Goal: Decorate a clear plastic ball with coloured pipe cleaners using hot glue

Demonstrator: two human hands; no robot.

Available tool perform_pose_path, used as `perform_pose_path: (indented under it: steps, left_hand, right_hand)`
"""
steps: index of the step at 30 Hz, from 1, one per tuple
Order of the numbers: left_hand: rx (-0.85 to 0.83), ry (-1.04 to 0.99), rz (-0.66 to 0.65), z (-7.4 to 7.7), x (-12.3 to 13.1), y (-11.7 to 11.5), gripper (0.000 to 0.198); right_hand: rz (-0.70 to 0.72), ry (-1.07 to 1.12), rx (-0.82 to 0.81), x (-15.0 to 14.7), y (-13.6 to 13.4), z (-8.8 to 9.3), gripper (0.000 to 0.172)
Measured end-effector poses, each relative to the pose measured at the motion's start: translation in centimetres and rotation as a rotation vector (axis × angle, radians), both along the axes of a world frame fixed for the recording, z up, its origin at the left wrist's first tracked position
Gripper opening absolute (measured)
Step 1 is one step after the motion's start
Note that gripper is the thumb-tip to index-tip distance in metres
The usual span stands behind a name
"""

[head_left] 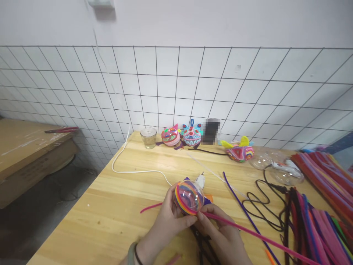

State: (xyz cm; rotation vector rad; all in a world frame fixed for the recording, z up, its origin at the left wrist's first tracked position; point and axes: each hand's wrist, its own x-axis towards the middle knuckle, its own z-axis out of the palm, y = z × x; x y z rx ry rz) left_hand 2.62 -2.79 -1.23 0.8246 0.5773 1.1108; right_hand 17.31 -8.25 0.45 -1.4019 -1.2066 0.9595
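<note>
My left hand (172,217) is closed around a clear plastic ball (190,195), partly wrapped in orange, yellow and pink fuzzy stems. At the ball's lower right edge, my right hand (220,230) pinches a long magenta pipe cleaner (248,230) that runs off toward the lower right. A short magenta end sticks out to the left behind my left hand. Just behind the ball shows the white tip of a glue gun (201,180), its body mostly hidden. Below my hands lie black-handled scissors (202,243), partly covered by my right hand.
Bundles of coloured pipe cleaners (317,228) lie at the right, near a tangled black cord (261,206). Along the wall stand a glass (148,138) and several decorated balls (192,136). Clear plastic shells (286,175) rest at the back right. A purple pipe cleaner (242,209) crosses the table.
</note>
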Motion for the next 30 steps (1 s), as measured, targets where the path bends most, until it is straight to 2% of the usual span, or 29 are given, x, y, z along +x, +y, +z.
perform_pose_path:
  steps: [6,11,15,23,30]
  left_hand:
    - [-0.005,0.024,-0.008,0.4,0.2,-0.2,0.075]
    - [-0.048,0.069,0.003,0.5,0.2,-0.4,0.087]
    - [-0.036,0.1,0.035,0.6,0.2,-0.6,0.093]
    - [-0.025,0.212,0.129,0.7,0.6,-0.4,0.089]
    - [0.013,0.231,0.073,0.5,0.6,-0.4,0.069]
  right_hand:
    - [-0.002,-0.003,0.01,-0.2,0.0,0.1,0.032]
    - [0.033,-0.015,-0.007,-0.2,-0.1,-0.6,0.03]
    - [0.036,-0.051,-0.024,-0.4,-0.2,-0.3,0.031]
    - [0.087,-0.081,-0.05,-0.2,-0.1,0.7,0.035]
    - [0.114,-0.148,-0.037,0.9,-0.3,0.5,0.034]
